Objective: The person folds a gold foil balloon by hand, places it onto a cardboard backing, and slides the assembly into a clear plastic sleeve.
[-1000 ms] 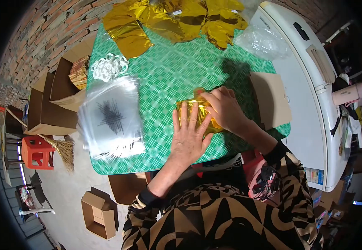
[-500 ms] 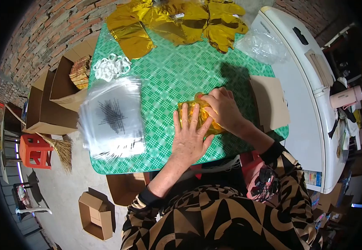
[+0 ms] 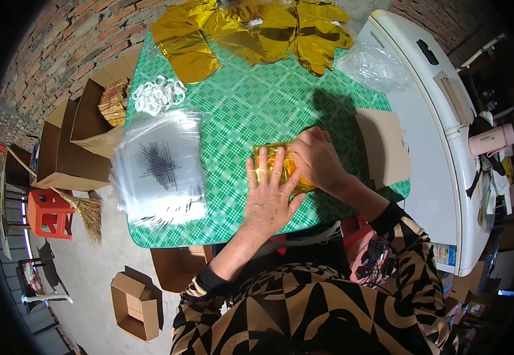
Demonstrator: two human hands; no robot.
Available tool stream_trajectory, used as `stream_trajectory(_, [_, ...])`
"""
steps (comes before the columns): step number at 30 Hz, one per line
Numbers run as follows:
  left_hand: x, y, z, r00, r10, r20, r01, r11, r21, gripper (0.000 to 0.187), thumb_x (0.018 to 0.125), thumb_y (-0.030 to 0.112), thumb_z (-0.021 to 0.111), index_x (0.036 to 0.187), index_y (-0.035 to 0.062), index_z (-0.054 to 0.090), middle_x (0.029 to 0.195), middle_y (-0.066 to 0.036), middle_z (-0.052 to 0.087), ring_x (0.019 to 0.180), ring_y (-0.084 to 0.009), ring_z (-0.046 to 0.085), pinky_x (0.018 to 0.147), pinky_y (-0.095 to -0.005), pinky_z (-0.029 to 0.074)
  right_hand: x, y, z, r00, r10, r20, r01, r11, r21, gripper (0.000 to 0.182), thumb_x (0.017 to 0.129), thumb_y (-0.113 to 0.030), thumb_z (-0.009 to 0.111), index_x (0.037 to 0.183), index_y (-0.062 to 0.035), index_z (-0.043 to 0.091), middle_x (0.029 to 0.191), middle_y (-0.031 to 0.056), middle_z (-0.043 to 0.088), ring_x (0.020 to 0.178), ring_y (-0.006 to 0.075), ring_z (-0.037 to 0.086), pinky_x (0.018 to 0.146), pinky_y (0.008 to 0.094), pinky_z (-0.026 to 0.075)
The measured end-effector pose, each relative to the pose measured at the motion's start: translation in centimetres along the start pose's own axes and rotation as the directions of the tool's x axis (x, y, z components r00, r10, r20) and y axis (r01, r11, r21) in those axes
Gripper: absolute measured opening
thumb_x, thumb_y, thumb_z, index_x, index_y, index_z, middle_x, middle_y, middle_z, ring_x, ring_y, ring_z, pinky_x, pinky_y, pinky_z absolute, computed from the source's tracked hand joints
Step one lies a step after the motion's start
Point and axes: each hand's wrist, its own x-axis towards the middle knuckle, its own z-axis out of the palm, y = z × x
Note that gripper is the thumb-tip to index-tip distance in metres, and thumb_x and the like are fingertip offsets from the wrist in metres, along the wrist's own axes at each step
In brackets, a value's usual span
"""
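Observation:
A folded piece of shiny gold foil lies on the green checked tablecloth, largely covered by my two hands. My left hand rests flat on it with fingers spread, pressing its left and middle part. Over the foil's right side my right hand is closed, its fingers curled and the thumb near my left fingertips. What exactly its fingers pinch is partly hidden, but the foil's edge runs beneath them. Left of my hands lies a stack of clear plastic bags with dark print.
Larger flat gold foil pieces cover the table's far end. A white stringy bundle lies far left, a clear plastic wrapper far right. Brown cardboard lies beside a white fridge. Cardboard boxes stand left of the table.
My right hand has shifted slightly, its fingers curling in more. A small reddish round spot by its fingertips no longer shows. My left hand stays nearly still on the foil.

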Motion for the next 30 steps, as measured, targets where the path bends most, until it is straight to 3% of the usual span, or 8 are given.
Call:
stream_trajectory(4, [0.0,-0.1,0.1,1.000,0.010,-0.016,-0.010,1.000,-0.004,0.067,0.096,0.055,0.066,0.155,0.0264,0.052,0.171,-0.025,0.019,0.157,-0.0546,0.013,0.123,-0.0748,0.010,0.5,0.5,-0.2,0.998,0.012,0.067,-0.024,0.985,0.170,0.012,0.092,-0.015,0.063,0.098,-0.0072,0.070,0.098,0.0105,0.068,0.097,0.0318,0.059,0.092,0.0450,0.046])
stream_trajectory(7, [-0.1,-0.1,0.2,1.000,0.011,-0.028,-0.011,1.000,-0.006,0.067,0.096,0.055,0.066,0.155,0.0263,0.052,0.171,-0.025,0.019,0.156,-0.0548,0.013,0.123,-0.0749,0.010,1.1,1.6,0.0,0.977,0.042,0.211,-0.098,0.960,0.263,0.012,0.094,-0.021,0.064,0.095,-0.0092,0.065,0.099,0.0083,0.068,0.098,0.0326,0.060,0.089,0.0473,0.047])
stream_trajectory(10, [-0.1,-0.1,0.3,0.999,0.015,-0.035,-0.015,1.000,-0.007,0.068,0.097,0.056,0.065,0.156,0.0261,0.051,0.170,-0.025,0.020,0.157,-0.0544,0.014,0.123,-0.0750,0.010,1.5,2.5,0.1,0.921,0.158,0.355,-0.227,0.961,0.159,0.012,0.093,-0.023,0.063,0.093,-0.0106,0.064,0.095,0.0075,0.066,0.096,0.0327,0.059,0.087,0.0469,0.046])
stream_trajectory(13, [-0.1,-0.1,0.2,0.999,0.019,-0.031,-0.019,1.000,-0.014,0.066,0.099,0.055,0.061,0.156,0.0227,0.052,0.169,-0.026,0.023,0.156,-0.0541,0.015,0.123,-0.0746,0.010,1.4,2.1,0.8,0.990,-0.047,0.133,0.053,0.997,-0.048,0.010,0.090,-0.020,0.065,0.090,-0.0101,0.063,0.090,0.0072,0.061,0.092,0.0318,0.057,0.084,0.0454,0.046])
stream_trajectory(16, [0.0,-0.1,0.0,0.999,0.017,-0.038,-0.017,1.000,-0.019,0.066,0.099,0.055,0.062,0.155,0.0215,0.053,0.167,-0.028,0.026,0.155,-0.0542,0.017,0.123,-0.0741,0.011,1.6,1.2,0.5,0.986,-0.005,0.167,0.020,0.996,-0.088,0.013,0.093,-0.020,0.063,0.096,-0.0084,0.065,0.093,0.0087,0.058,0.094,0.0315,0.054,0.086,0.0452,0.044])
stream_trajectory(25, [0.1,0.0,0.1,1.000,-0.004,-0.017,0.004,1.000,-0.029,0.066,0.098,0.055,0.063,0.156,0.0251,0.052,0.166,-0.027,0.029,0.154,-0.0541,0.020,0.124,-0.0733,0.009,1.3,1.3,0.3,0.994,-0.112,-0.016,0.108,0.980,-0.168,0.018,0.086,-0.015,0.069,0.102,-0.0062,0.064,0.099,0.0090,0.059,0.097,0.0307,0.057,0.089,0.0440,0.046])
stream_trajectory(28, [0.2,0.0,0.0,1.000,-0.002,-0.011,0.002,1.000,-0.027,0.066,0.099,0.055,0.062,0.155,0.0225,0.052,0.166,-0.027,0.029,0.154,-0.0546,0.020,0.124,-0.0732,0.010,0.6,0.6,-0.4,0.992,-0.106,-0.074,0.106,0.994,-0.007,0.028,0.087,-0.014,0.069,0.113,-0.0028,0.066,0.111,0.0128,0.062,0.114,0.0331,0.058,0.101,0.0471,0.046])
stream_trajectory(30, [0.1,-0.1,0.3,1.000,-0.002,0.013,0.002,1.000,-0.001,0.064,0.100,0.053,0.060,0.154,0.0196,0.054,0.166,-0.027,0.029,0.154,-0.0549,0.020,0.124,-0.0733,0.010,-0.5,-1.3,-1.3,0.999,-0.048,0.012,0.047,0.996,0.077,0.041,0.089,-0.016,0.069,0.126,0.0008,0.062,0.127,0.0187,0.060,0.127,0.0373,0.054,0.110,0.0503,0.042])
